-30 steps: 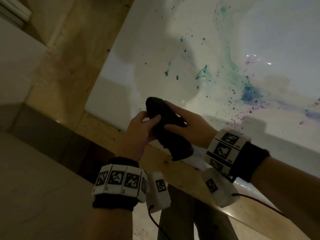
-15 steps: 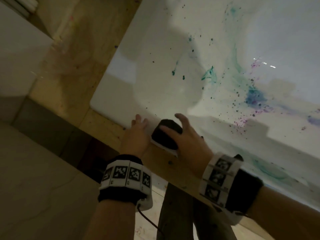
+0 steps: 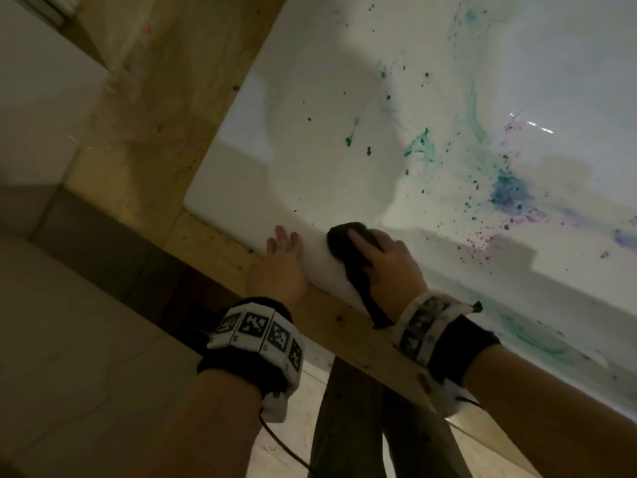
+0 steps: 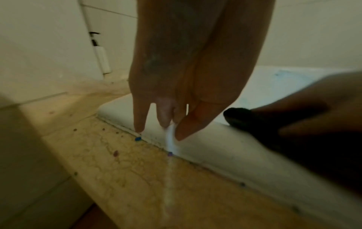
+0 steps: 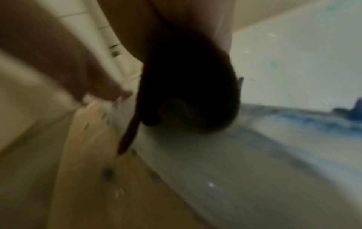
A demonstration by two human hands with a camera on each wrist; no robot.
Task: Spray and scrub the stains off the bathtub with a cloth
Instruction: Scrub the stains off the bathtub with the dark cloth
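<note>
The white bathtub (image 3: pixel 320 270) carries teal stains (image 3: pixel 418 146) and a blue-purple patch (image 3: pixel 510 194) on its inner wall, plus scattered dark specks. My right hand (image 3: pixel 386 260) grips a bunched dark cloth (image 3: pixel 344 239) and presses it on the tub's near rim; a tail of the cloth hangs over the wooden edge. In the right wrist view the cloth (image 5: pixel 186 85) is a dark wad on the rim (image 5: pixel 195 155). My left hand (image 3: pixel 282 253) lies flat on the rim just left of the cloth, fingers straight, holding nothing. Its fingertips (image 4: pixel 139 127) touch the rim's outer edge (image 4: pixel 215 147).
A pale wooden surround (image 3: pixel 213 243), flecked with colour spots, frames the tub. Below it lies a tiled floor (image 3: pixel 69 357). My dark trouser leg (image 3: pixel 362 426) stands against the surround. A white pump bottle (image 4: pixel 101 57) stands by the tiled wall beyond the tub's corner.
Both hands held the cloth in the air a second ago. The left hand has let go and settled on the rim; the right has brought the cloth down onto the rim.
</note>
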